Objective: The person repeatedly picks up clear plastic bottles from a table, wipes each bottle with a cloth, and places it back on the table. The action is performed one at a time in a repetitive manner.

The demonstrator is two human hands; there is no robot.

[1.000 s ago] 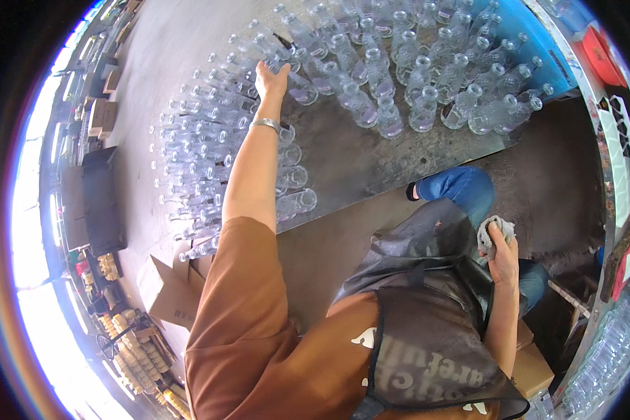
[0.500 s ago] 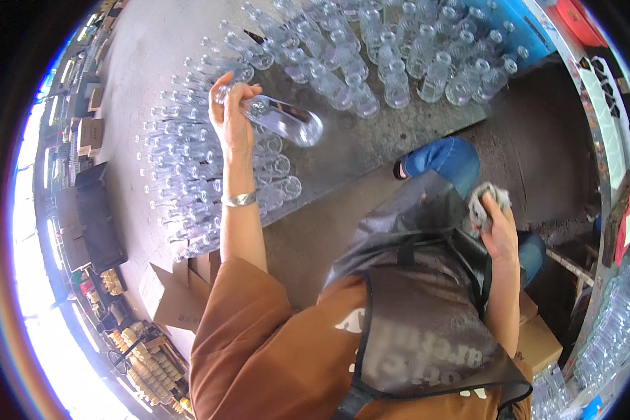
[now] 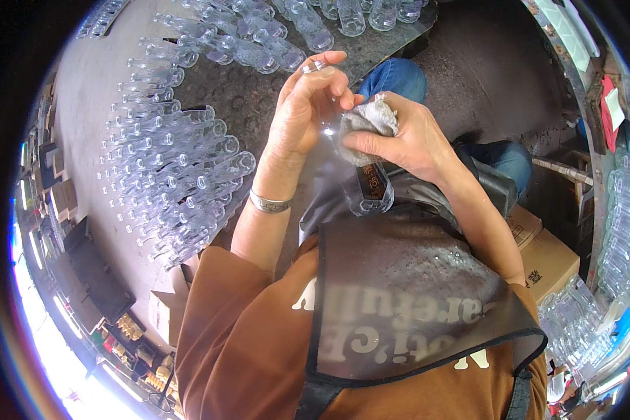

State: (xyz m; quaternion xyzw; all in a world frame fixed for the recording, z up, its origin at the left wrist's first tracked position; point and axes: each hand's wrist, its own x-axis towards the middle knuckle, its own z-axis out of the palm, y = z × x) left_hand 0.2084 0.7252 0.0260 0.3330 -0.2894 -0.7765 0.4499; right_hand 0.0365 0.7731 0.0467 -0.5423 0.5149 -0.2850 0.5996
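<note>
Slanting across my lap is a clear glass bottle with a dark label, its base toward my apron. My left hand has its fingers curled round the neck end. With a damp-looking grey cloth bunched in it, my right hand presses against the bottle's body. The cloth and fingers hide the middle of the bottle.
Many clear bottles stand close together on the dark platform ahead and to the left. More glass bottles are piled at the right, near a cardboard box. A wooden stool stands beside my right knee.
My left hand has brought the bottle from above the platform down to my lap. My right hand has moved left with the cloth, which now touches the bottle. The view has shifted.
</note>
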